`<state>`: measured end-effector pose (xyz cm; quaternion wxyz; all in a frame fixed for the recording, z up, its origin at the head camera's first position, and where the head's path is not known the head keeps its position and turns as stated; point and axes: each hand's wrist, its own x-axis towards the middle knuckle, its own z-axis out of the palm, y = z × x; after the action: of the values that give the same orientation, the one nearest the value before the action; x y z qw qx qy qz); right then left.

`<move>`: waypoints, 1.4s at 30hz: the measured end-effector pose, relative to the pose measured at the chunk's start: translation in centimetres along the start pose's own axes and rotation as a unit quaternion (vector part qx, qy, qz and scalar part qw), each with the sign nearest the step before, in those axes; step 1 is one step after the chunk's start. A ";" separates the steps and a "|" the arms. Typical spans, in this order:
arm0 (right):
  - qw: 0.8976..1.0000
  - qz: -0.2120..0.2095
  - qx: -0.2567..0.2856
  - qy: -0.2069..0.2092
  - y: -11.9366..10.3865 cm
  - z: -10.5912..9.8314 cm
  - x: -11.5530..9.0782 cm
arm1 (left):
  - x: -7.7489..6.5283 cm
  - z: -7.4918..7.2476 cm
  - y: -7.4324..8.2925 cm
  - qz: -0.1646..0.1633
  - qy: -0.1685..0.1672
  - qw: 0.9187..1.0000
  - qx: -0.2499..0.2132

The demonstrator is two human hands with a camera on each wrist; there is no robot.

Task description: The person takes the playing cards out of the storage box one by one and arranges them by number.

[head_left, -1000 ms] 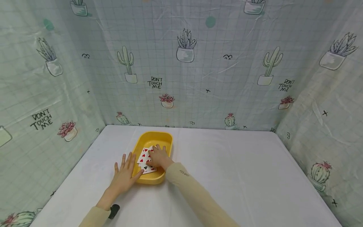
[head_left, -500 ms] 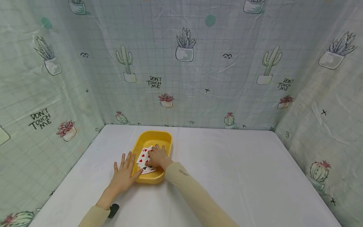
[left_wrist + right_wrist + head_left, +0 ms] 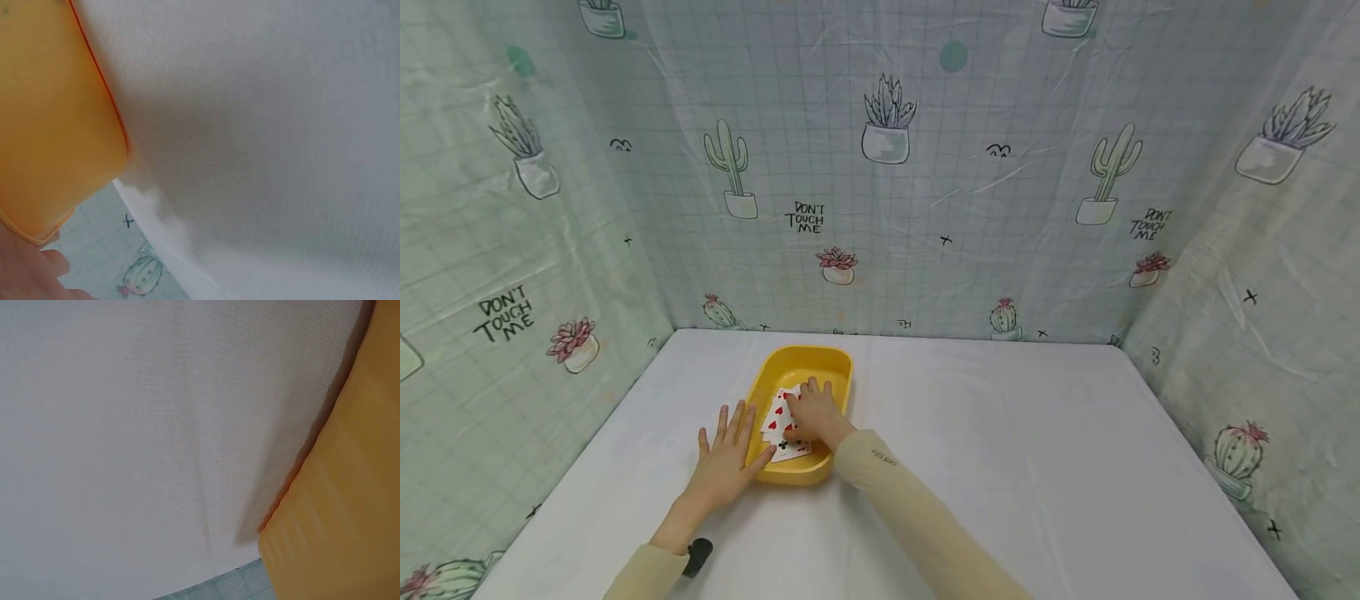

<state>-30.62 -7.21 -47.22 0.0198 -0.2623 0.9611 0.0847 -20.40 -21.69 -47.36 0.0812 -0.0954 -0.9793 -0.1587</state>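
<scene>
In the head view a yellow plastic tray [image 3: 798, 477] sits on the white table, left of the middle. Playing cards [image 3: 775, 423] lie face up and overlapping on its floor, one with red hearts and a lower one with black clubs. My right hand [image 3: 817, 417] reaches over the tray's right side, fingers spread and tips on the cards, covering their right part. My left hand [image 3: 722, 462] rests with straight, spread fingers along the tray's left rim, thumb over the near left corner. The left wrist view shows the tray's outer wall [image 3: 50, 112] and part of the left hand.
A white cloth [image 3: 985, 467] covers the table. Patterned curtains [image 3: 895, 208] with cactus drawings enclose it at the back and both sides. A dark band [image 3: 698, 557] shows at my left wrist. The right wrist view holds the tray's yellow side [image 3: 350, 506] against white cloth.
My right hand has shifted slightly over the cards, its index finger a little further left, and more club marks show on the lower card. The left hand stays at the rim.
</scene>
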 end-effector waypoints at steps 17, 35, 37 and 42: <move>1.000 0.001 -0.006 -0.008 0.0 -0.2 -0.4 | 0.0 0.0 0.1 -0.003 0.000 1.000 0.000; 0.999 -0.008 0.014 0.031 0.9 -1.2 -0.7 | -0.1 -0.1 0.2 -0.007 -0.007 1.000 -0.003; 0.999 -0.008 0.021 0.035 1.2 -1.4 -0.7 | -0.1 -0.2 0.2 -0.008 -0.008 1.000 -0.003; 0.999 -0.008 0.041 0.029 1.8 -2.1 -0.8 | -0.1 -0.3 0.3 -0.006 -0.003 1.000 -0.004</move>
<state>-30.85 -5.60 -44.83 0.0036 -0.2712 0.9618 0.0375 -20.22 -21.48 -46.99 0.0770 -0.0901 -0.9795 -0.1630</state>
